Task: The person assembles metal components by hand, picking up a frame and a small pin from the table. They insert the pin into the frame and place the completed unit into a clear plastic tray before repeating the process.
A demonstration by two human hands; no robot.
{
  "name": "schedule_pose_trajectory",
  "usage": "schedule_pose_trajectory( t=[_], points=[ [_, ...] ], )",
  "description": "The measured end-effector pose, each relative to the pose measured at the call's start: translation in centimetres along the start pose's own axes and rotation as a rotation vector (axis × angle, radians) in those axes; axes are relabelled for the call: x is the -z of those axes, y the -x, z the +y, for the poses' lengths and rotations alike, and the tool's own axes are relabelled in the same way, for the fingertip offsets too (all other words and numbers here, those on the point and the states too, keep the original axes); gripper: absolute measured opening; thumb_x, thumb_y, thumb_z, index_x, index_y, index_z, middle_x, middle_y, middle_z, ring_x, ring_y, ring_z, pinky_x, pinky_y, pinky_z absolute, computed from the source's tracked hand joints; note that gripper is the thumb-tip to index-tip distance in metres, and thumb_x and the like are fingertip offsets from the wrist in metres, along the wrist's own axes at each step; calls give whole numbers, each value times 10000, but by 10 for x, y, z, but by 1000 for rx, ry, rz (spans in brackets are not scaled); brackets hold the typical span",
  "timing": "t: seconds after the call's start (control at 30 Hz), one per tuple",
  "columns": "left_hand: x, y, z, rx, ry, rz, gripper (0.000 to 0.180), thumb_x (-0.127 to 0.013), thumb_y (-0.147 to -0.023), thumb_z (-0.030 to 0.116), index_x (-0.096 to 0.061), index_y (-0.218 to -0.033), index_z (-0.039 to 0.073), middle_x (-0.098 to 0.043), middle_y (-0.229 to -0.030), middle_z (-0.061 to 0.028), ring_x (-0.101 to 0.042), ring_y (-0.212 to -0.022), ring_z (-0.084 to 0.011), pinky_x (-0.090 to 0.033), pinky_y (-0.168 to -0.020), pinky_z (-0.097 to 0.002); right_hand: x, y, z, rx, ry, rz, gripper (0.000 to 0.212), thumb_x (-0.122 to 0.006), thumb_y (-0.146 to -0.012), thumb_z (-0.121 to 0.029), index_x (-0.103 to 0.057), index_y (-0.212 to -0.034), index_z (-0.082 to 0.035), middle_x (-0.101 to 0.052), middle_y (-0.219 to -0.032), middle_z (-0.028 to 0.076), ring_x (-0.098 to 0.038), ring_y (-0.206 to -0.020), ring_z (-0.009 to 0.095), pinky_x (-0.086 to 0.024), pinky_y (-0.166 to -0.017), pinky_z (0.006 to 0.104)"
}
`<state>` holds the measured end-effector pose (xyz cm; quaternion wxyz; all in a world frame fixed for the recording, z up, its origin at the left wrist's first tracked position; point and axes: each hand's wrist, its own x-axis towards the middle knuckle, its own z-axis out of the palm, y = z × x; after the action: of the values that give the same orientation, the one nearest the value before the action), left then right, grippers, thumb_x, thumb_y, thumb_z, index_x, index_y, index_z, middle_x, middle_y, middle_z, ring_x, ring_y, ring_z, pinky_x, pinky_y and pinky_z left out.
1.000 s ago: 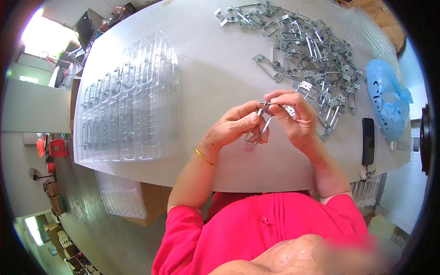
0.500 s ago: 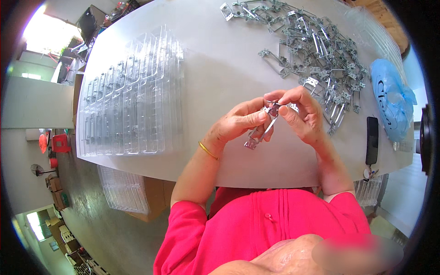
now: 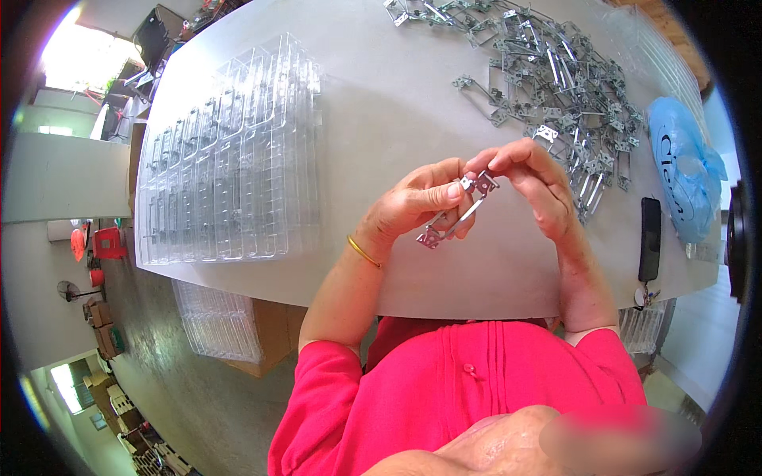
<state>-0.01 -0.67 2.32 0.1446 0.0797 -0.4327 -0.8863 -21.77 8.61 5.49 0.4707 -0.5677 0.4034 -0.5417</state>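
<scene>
Above the near half of the table, my left hand (image 3: 421, 198) pinches a small silvery metal bracket (image 3: 471, 212) between thumb and fingers. The piece has a perforated plate at each end, joined by thin bars, and it slants from lower left to upper right. At its upper end, the fingertips of my right hand (image 3: 533, 178) are closed on the plate; the palm side is partly hidden. Beyond my right hand, a large tangled heap of similar metal brackets (image 3: 556, 95) spreads over the far right of the table.
Stacked clear plastic trays (image 3: 230, 170) with metal pieces in their slots stand on the table (image 3: 381, 103) at left. A black phone (image 3: 649, 238), keys (image 3: 644, 297) and a blue plastic bag (image 3: 684, 170) lie at right. More clear trays (image 3: 214, 321) and a cardboard box (image 3: 278, 333) are below the left edge.
My right hand has shifted slightly up and right, its thumb moving off the front of the bracket. More of the bracket's upper plate now shows. My left hand keeps its hold.
</scene>
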Motion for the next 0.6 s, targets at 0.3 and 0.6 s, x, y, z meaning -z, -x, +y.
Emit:
schedule_pose_trajectory(
  t=[0.3,0.6],
  points=[
    [-2,1,2,32,84,-66,487,-697,-971,366,-537,-1208,-28,-549,-644,-50,-486,-525,-136,-466,-603,-333,-5,0,13,101,32,-2,259,-620,-922,165,-582,-1098,-21,-694,-1107,113,-701,-1031,172,-586,-901,305],
    [0,3,1,57,93,-94,582,-699,-952,385,-516,-1269,-68,-506,-604,-44,-512,-543,-168,-471,-611,-352,-6,-6,13,309,370,-9,278,-700,-876,125,-632,-1083,-47,-729,-1026,95,-745,-898,201,-613,-758,302]
  ],
)
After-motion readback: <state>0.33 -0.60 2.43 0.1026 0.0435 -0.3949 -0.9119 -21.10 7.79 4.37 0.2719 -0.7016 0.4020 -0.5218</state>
